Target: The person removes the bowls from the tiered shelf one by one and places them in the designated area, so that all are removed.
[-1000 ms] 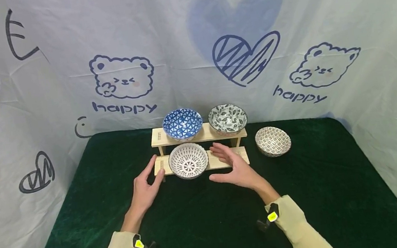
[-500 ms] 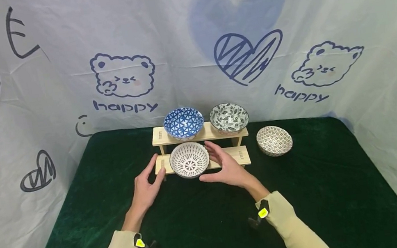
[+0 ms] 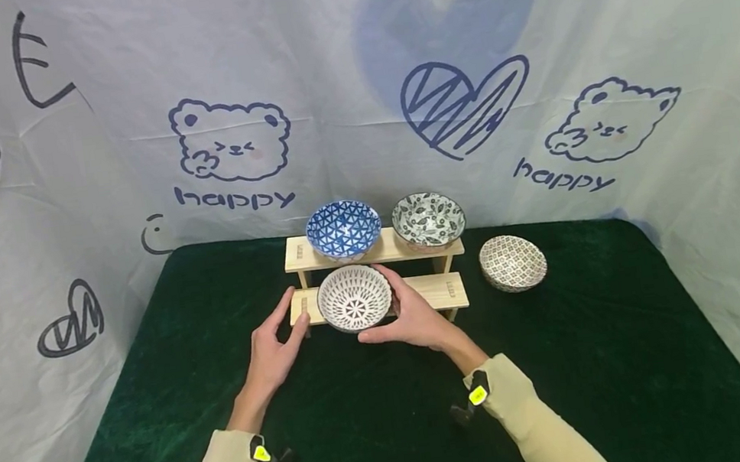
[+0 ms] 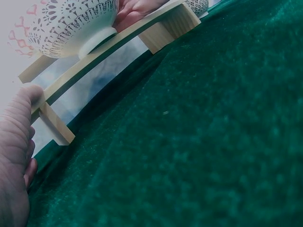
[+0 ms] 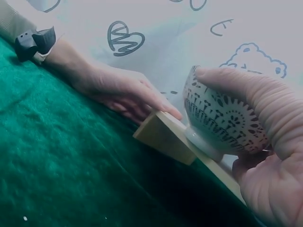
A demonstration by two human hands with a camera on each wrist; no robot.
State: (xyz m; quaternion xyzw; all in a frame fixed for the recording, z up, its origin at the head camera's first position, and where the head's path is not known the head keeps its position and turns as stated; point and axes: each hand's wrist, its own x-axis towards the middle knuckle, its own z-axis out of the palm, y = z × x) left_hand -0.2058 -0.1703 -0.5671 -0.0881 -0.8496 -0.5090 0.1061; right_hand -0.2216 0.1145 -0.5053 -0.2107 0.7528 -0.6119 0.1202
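My right hand (image 3: 411, 317) grips the right side of a white bowl with a dark radiating pattern (image 3: 354, 299), thumb along its front and fingers behind. In the right wrist view the thumb lies near the rim of the patterned bowl (image 5: 222, 113), whose foot rests on the wooden board. My left hand (image 3: 272, 351) holds the left end of the lower tier of a wooden display stand (image 3: 429, 291). The left wrist view shows its thumb (image 4: 29, 97) against the end of the stand (image 4: 75, 78), with part of the fingers hidden.
On the stand's upper tier sit a blue triangle-patterned bowl (image 3: 344, 229) and a black-and-white leaf-patterned bowl (image 3: 429, 220). To the right, a brown-patterned bowl (image 3: 513, 263) leans slightly on the dark green cloth (image 3: 394, 428). A printed white curtain (image 3: 335, 58) hangs behind.
My right hand has moved left from beside the white bowl and closed around its right side. The left hand keeps its place at the stand's end. The bowls have stayed put.
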